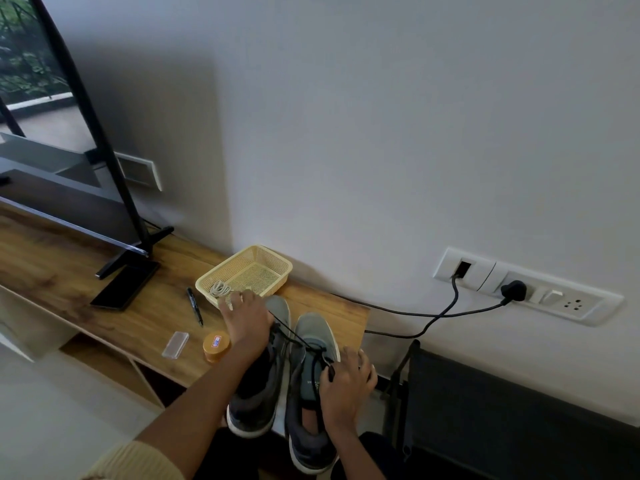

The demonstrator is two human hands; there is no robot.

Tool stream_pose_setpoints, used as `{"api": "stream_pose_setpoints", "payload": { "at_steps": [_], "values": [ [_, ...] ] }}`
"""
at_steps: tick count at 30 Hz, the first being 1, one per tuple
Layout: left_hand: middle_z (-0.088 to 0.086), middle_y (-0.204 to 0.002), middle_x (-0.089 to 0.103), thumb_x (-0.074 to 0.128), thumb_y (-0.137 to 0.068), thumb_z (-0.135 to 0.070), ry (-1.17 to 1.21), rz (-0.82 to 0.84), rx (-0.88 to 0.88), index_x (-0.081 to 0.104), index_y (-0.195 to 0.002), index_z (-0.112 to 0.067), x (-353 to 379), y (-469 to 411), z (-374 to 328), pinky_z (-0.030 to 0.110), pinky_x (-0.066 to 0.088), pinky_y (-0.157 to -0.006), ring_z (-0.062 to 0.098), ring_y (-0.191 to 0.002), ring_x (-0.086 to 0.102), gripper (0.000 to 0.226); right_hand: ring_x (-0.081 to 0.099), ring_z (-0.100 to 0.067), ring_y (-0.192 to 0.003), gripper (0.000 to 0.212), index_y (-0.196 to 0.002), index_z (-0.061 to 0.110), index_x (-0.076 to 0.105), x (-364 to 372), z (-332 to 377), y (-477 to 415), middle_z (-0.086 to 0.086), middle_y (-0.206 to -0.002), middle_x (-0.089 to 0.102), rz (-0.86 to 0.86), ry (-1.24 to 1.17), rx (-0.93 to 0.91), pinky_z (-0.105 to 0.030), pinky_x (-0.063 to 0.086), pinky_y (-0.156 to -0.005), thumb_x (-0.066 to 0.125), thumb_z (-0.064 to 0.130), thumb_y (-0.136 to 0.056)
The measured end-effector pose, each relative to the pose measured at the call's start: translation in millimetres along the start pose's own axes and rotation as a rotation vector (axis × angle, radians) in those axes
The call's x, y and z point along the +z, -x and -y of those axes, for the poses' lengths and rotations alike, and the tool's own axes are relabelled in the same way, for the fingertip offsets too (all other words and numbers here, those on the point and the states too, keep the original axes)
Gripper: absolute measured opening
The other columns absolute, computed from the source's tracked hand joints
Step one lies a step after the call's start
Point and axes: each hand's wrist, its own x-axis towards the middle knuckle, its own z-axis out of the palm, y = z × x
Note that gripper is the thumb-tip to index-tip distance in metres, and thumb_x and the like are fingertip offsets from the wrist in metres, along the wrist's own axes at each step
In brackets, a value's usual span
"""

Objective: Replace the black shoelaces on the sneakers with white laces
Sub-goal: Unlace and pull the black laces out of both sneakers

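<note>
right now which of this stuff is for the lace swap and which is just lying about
For the job:
grey sneakers
black lace, pinched by the right hand
white laces in the basket, with the left hand reaching toward them

Lying about:
marker
clear case
orange jar
phone

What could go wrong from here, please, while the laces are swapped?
The sneakers' heels reach past the table edge, so the right hand's pull on the black lace might tip them off. The left hand reaches to the basket; its forearm passes close by the orange jar and could knock it.
</note>
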Motion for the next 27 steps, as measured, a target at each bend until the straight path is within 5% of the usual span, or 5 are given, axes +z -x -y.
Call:
{"api": "stream_pose_setpoints", "payload": {
  "at_steps": [6, 11, 21, 27],
  "values": [
    [-0.006, -0.126, 0.049, 0.052, -0.084, -0.028, 0.253, 0.047, 0.182, 0.054, -0.11, -0.028, -10.8, 14.9, -22.1, 0.045, 0.017, -0.11, 0.019, -0.127, 0.035, 0.026, 0.045, -0.025, -0.104, 0.033, -0.072, 0.01, 0.069, -1.6, 2.6, -1.4, -0.005, -0.095, 0.066, 0.014, -0.052, 0.024, -0.05, 0.05, -0.075, 0.089, 0.007, -0.046],
    [-0.001, -0.146, 0.031, 0.054, -0.087, -0.03, 0.155, 0.182, 0.448, 0.063, -0.108, -0.025, 7.0, 43.2, -58.6, 0.053, -0.004, -0.113, 0.025, -0.141, 0.012, 0.024, 0.048, -0.025, -0.102, 0.033, -0.075, 0.008, 0.071, 3.1, 0.0, -0.7, -0.003, -0.099, 0.067, 0.051, -0.086, 0.042, -0.046, 0.053, -0.067, 0.089, 0.009, -0.048],
    [-0.001, -0.143, 0.035, 0.047, -0.094, -0.025, 0.082, 0.128, 0.345, 0.065, -0.107, -0.023, 14.2, 47.8, -62.9, 0.054, -0.008, -0.111, 0.024, -0.141, 0.014, 0.022, 0.045, -0.022, -0.101, 0.029, -0.074, 0.01, 0.07, 3.3, -0.1, -0.7, -0.003, -0.097, 0.067, 0.038, -0.069, 0.028, -0.044, 0.051, -0.072, 0.088, 0.01, -0.051],
    [-0.008, -0.132, 0.045, 0.051, -0.088, -0.023, 0.331, 0.003, 0.046, 0.065, -0.091, -0.026, 1.3, 29.0, -30.2, 0.046, 0.009, -0.11, 0.019, -0.131, 0.028, 0.014, 0.046, -0.022, -0.099, 0.032, -0.074, 0.009, 0.069, -0.1, -0.4, -1.0, -0.004, -0.093, 0.066, 0.003, -0.074, -0.029, -0.044, 0.05, -0.07, 0.088, 0.007, -0.048]
  ]
}}
